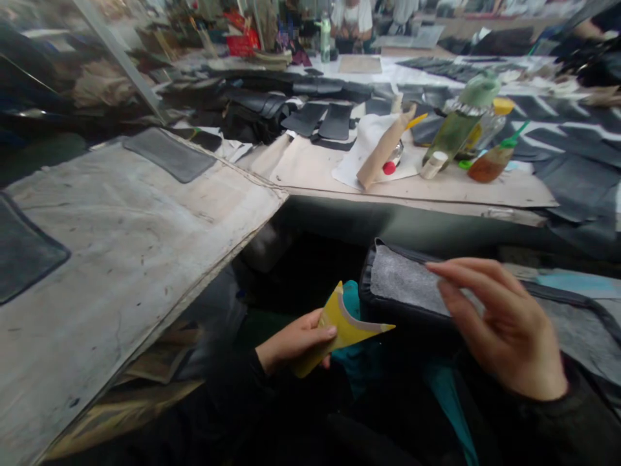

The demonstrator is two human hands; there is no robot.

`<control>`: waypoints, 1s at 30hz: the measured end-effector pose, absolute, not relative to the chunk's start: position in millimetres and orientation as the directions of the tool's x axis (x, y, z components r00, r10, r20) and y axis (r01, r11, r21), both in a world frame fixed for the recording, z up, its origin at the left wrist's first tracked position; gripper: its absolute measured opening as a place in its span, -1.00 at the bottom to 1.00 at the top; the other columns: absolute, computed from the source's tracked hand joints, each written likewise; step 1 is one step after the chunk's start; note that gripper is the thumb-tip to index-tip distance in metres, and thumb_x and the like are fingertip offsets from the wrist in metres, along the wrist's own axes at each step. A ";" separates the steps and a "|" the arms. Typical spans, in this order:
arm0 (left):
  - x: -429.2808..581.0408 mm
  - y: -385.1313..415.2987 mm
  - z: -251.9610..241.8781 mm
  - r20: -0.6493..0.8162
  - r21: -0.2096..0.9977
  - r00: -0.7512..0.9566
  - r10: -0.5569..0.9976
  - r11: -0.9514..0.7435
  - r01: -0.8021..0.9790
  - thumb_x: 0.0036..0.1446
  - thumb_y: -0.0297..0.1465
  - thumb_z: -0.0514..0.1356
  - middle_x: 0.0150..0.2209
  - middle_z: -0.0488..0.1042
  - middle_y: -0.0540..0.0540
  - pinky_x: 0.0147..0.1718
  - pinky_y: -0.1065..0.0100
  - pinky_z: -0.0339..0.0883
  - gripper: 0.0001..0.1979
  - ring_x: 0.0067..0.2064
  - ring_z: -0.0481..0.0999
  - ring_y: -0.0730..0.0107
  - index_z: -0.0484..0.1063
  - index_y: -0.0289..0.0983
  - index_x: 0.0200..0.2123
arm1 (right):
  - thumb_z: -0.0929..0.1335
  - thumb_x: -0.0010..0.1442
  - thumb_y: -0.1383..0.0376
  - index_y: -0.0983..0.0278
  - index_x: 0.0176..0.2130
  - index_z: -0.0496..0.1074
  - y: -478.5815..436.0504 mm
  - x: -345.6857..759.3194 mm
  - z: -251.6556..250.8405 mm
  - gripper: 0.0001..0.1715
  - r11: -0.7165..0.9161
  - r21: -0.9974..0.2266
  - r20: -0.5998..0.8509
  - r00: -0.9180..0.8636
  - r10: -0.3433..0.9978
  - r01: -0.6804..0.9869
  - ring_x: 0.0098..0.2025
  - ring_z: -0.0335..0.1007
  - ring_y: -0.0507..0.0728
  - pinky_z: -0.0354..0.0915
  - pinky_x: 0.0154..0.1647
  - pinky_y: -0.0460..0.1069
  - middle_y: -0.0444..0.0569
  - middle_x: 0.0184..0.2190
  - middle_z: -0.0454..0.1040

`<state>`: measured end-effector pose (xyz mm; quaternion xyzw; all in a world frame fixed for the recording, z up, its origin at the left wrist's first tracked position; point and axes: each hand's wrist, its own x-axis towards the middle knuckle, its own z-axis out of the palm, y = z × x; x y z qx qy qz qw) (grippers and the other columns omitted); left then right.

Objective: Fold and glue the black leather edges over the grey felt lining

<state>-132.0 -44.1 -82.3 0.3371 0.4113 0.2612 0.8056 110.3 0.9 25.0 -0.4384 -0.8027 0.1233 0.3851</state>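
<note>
My left hand (291, 342) is closed on a yellow curved scraper card (339, 323), low in the middle of the view. Its tip points right, toward a black leather piece with a grey fuzzy inside (402, 281). My right hand (504, 330) lies on that piece, fingers pressed on its grey face and wrapped over its edge, holding it over my lap. A teal cloth (359, 359) shows under both hands.
A worn beige worktable (126, 226) fills the left, with dark cut pieces (167, 154) on it. Beyond the gap, a bench carries bottles (458, 126), an orange glue bottle (490, 165), a brown paper bag (383, 152) and several black leather pieces (320, 120). People stand at the far back.
</note>
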 end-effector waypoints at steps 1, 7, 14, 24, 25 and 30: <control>-136.5 -47.4 -84.0 -0.486 0.750 0.534 0.692 0.644 -0.152 -0.08 -0.22 0.23 -0.41 0.39 0.02 -0.58 0.53 0.28 -0.59 -0.58 0.41 0.58 0.18 -0.31 -0.23 | 0.25 0.16 0.35 0.23 -0.08 0.35 -3.0 109.3 21.9 -0.71 0.643 -0.441 0.485 -0.437 0.758 0.626 -0.16 0.27 0.13 0.24 -0.18 0.03 0.01 -0.18 0.33; -140.2 -56.4 -88.2 -0.463 0.744 0.613 0.640 0.656 -0.123 -0.10 -0.31 0.26 -0.35 0.38 0.00 -0.49 0.50 0.29 -0.54 -0.52 0.42 0.57 0.19 -0.30 -0.13 | 0.21 0.21 0.27 0.33 0.03 0.28 -9.9 91.3 -14.8 -0.60 0.731 -0.200 0.317 -0.662 0.679 0.653 -0.08 0.23 0.18 0.21 -0.08 0.12 0.08 -0.07 0.32; -137.4 -57.4 -96.3 -0.437 0.774 0.619 0.652 0.623 -0.110 -0.09 -0.25 0.26 -0.32 0.37 -0.02 -0.47 0.49 0.29 -0.54 -0.50 0.42 0.58 0.19 -0.31 -0.15 | 0.23 0.20 0.32 0.34 -0.02 0.33 -13.6 75.3 -15.6 -0.66 0.668 -0.029 0.308 -0.629 0.714 0.744 -0.07 0.20 0.22 0.13 -0.07 0.14 0.04 -0.10 0.36; -160.5 -49.1 -37.2 -0.425 0.809 0.655 0.625 0.587 -0.036 -0.04 -0.26 0.23 -0.35 0.40 -0.04 -0.46 0.50 0.28 -0.60 -0.47 0.45 0.52 0.25 -0.32 -0.15 | 0.18 0.23 0.22 0.30 -0.30 0.40 -40.7 68.4 -1.5 -0.71 0.538 -0.584 0.105 -0.601 0.792 0.608 -0.37 0.26 0.07 0.22 -0.34 -0.03 -0.04 -0.44 0.37; -164.3 -47.9 -31.9 -0.423 0.805 0.671 0.608 0.593 -0.030 -0.04 -0.26 0.23 -0.35 0.41 -0.06 -0.46 0.49 0.29 -0.60 -0.47 0.46 0.50 0.27 -0.33 -0.15 | 0.17 0.24 0.21 0.28 -0.38 0.39 -41.5 69.1 1.3 -0.69 0.455 -0.673 0.011 -0.607 0.794 0.583 -0.43 0.24 0.04 0.20 -0.39 -0.06 -0.08 -0.50 0.34; -187.2 -40.2 -14.1 -0.160 0.807 0.565 0.810 0.437 -0.397 -0.22 0.01 0.22 -0.15 0.41 -0.19 -0.48 0.39 0.35 -0.28 -0.22 0.48 0.13 0.24 -0.23 0.00 | 0.20 0.20 0.09 0.30 -0.51 0.25 -27.5 76.6 9.9 -0.61 0.073 -0.938 -0.081 -0.419 0.904 0.339 -0.56 0.07 -0.04 0.07 -0.58 -0.14 -0.16 -0.61 0.15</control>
